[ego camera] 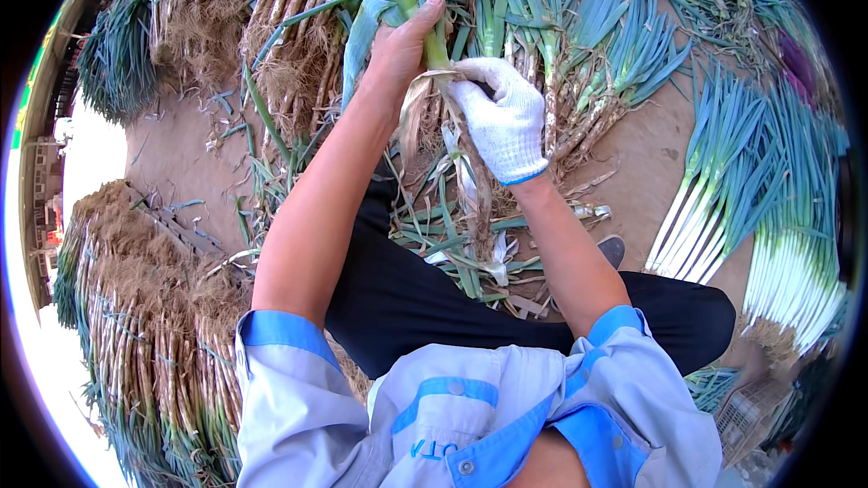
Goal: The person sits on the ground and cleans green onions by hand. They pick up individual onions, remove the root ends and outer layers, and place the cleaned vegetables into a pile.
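Note:
My bare left hand (400, 47) is wrapped around a large green onion (436, 53), just below where its leaves fan out at the top of the view. In a white knit glove with a blue cuff, my right hand (505, 108) pinches the outer sheath of this stalk, right beneath the left hand. A dry, pale leaf (411, 115) hangs from the pinched spot. Below, the soil-browned lower stalk (480, 207) points toward my lap. The right fingertips are partly hidden behind the glove.
Trimmed onions with white stalks (692, 224) lie to the right, beside another white-stalked pile (790, 271). Unpeeled, rooty bundles (163, 352) stand at lower left, more (298, 74) at upper left. Leaf scraps (468, 271) litter the ground between my legs. A plastic crate (749, 413) sits lower right.

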A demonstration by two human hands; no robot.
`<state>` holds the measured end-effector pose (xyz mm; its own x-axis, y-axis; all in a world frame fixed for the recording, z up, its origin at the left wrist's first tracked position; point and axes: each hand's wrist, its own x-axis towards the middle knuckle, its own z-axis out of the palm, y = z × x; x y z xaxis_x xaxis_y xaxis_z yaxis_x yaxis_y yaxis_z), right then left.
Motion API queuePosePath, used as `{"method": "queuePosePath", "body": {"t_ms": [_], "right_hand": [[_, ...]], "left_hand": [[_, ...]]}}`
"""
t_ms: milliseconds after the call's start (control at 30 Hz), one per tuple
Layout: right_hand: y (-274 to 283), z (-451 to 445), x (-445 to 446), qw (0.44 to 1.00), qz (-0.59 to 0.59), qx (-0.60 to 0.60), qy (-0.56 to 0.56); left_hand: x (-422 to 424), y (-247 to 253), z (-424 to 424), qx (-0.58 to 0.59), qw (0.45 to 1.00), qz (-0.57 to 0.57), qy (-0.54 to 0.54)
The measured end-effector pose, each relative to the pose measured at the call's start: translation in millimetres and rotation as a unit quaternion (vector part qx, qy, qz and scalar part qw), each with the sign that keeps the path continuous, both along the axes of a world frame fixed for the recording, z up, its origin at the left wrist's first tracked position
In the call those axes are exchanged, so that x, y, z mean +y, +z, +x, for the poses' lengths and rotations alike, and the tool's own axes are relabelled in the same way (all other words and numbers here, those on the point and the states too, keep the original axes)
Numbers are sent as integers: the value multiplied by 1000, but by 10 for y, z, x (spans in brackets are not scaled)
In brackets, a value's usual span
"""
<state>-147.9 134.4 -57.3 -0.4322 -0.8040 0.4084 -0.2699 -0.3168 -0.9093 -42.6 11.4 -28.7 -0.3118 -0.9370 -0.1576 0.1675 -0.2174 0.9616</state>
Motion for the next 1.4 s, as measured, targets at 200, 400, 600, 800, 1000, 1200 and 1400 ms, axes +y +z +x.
{"method": "queuePosePath", "body": {"t_ms": [200,400,600,800,1000,1200,1400], "right_hand": [[-4,-147,55,958,71,-225,165],[75,37,-98,996,76,8,35],[-68,87,-15,995,41,-92,-2],[14,122,53,997,5,7,-81],[-27,-29,56,975,-80,152,-143],[65,-76,130,997,48,35,-45],[13,-257,191,996,70,61,5]], "left_hand": [[-13,0,59,108,994,2,10],[76,35,-86,77,997,15,10],[161,77,-159,104,994,-1,-14],[179,81,-155,112,994,-16,1],[241,83,-237,118,993,-10,19],[133,100,-136,115,991,-16,62],[56,120,-68,104,992,-8,65]]}}
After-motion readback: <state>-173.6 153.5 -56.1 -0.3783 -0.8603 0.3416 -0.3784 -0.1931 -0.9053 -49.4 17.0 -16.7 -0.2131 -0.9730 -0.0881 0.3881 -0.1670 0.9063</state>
